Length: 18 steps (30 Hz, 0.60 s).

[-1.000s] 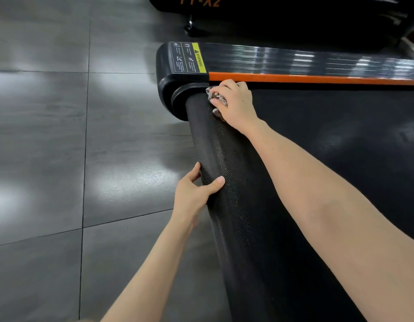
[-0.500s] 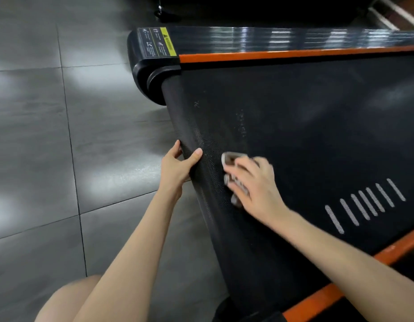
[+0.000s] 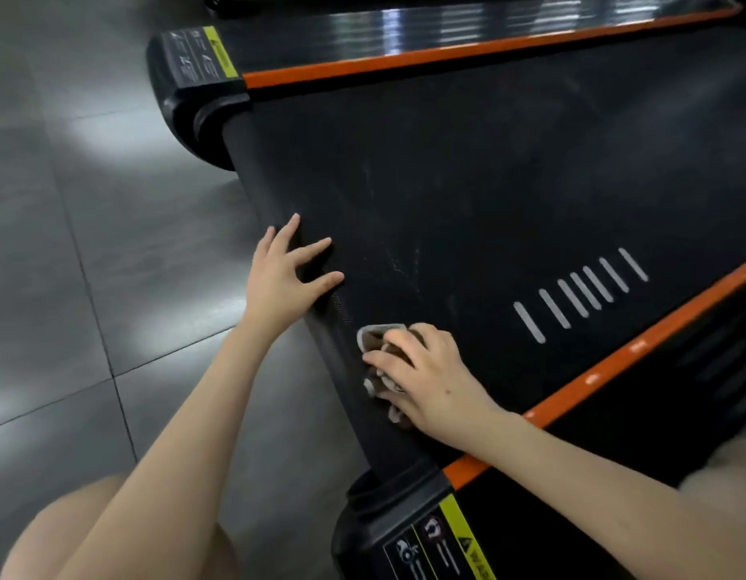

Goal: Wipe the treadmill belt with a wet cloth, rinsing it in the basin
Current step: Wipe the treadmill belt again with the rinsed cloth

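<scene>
The black treadmill belt fills the middle and right of the head view, with white stripe marks and faint smears on it. My right hand presses a small brown and white cloth onto the belt near its rear rolled edge, fingers bent over the cloth. My left hand rests on the belt's rear edge further along, fingers spread and straight. No basin is in view.
Orange strips run along both black side rails. Black end caps with yellow warning labels sit at the far corner and the near corner. Grey floor tiles lie to the left. My knee shows at bottom left.
My right hand slid the cloth along the belt's rear edge from the far corner toward the near corner. My left hand let go of the edge and now lies flat with spread fingers.
</scene>
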Each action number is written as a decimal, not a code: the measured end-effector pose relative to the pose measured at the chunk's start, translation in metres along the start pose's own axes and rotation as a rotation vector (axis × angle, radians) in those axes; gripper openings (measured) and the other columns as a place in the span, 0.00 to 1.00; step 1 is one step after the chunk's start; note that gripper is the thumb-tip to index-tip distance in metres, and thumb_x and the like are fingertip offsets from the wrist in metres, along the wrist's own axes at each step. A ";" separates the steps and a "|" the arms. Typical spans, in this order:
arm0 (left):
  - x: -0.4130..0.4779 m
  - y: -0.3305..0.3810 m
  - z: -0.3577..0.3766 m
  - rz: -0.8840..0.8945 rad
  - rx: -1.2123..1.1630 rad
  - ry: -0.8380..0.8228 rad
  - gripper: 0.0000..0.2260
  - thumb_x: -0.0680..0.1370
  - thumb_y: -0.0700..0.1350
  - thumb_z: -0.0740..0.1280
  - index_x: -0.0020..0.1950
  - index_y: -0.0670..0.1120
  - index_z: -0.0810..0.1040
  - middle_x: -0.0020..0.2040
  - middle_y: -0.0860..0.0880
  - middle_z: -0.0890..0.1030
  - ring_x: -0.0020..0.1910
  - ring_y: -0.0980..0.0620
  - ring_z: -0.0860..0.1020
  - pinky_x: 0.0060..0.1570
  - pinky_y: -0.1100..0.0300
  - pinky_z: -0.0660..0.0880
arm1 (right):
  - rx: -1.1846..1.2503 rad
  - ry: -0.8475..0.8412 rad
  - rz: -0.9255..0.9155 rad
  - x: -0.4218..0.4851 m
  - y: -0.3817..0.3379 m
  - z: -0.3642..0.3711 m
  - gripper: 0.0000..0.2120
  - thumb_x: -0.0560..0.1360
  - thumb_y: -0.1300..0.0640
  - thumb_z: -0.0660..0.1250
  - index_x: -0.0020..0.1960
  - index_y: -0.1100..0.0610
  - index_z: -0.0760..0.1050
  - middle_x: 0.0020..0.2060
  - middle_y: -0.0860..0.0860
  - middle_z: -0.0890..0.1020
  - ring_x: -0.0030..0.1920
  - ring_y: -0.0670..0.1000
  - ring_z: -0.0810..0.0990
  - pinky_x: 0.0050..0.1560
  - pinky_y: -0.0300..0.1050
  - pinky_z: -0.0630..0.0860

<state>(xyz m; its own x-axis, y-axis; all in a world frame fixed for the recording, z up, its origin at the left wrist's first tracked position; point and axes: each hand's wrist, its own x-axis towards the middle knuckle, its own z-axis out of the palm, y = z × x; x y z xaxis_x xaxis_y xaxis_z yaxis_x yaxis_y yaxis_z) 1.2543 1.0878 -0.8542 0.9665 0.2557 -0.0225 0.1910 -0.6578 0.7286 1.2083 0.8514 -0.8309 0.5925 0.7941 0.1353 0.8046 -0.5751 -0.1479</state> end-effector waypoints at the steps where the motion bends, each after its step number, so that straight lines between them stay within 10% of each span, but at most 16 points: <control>1: -0.001 0.003 0.001 0.005 0.011 -0.014 0.23 0.72 0.55 0.72 0.67 0.57 0.74 0.77 0.54 0.58 0.77 0.44 0.50 0.72 0.54 0.52 | -0.012 -0.032 0.000 -0.012 0.014 -0.006 0.19 0.72 0.49 0.60 0.62 0.51 0.72 0.57 0.53 0.76 0.51 0.58 0.74 0.48 0.54 0.72; 8: -0.003 0.005 0.018 0.064 0.024 -0.055 0.19 0.78 0.56 0.64 0.69 0.61 0.70 0.78 0.57 0.53 0.76 0.43 0.38 0.74 0.43 0.51 | -0.158 0.048 0.464 -0.061 0.098 -0.025 0.18 0.69 0.48 0.56 0.59 0.48 0.68 0.53 0.56 0.74 0.49 0.62 0.73 0.46 0.59 0.74; 18: 0.000 0.015 0.009 -0.006 -0.007 -0.056 0.19 0.76 0.53 0.67 0.67 0.61 0.72 0.76 0.60 0.57 0.77 0.49 0.40 0.68 0.52 0.59 | 0.032 0.077 -0.009 0.017 0.072 -0.006 0.15 0.74 0.43 0.62 0.50 0.53 0.77 0.48 0.54 0.77 0.46 0.57 0.73 0.44 0.51 0.70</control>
<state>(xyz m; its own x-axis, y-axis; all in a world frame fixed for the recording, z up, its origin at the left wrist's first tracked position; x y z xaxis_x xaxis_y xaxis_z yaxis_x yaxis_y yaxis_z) 1.2590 1.0713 -0.8498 0.9734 0.2195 -0.0656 0.1963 -0.6515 0.7328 1.2765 0.8219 -0.8336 0.5877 0.7809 0.2119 0.8088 -0.5605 -0.1777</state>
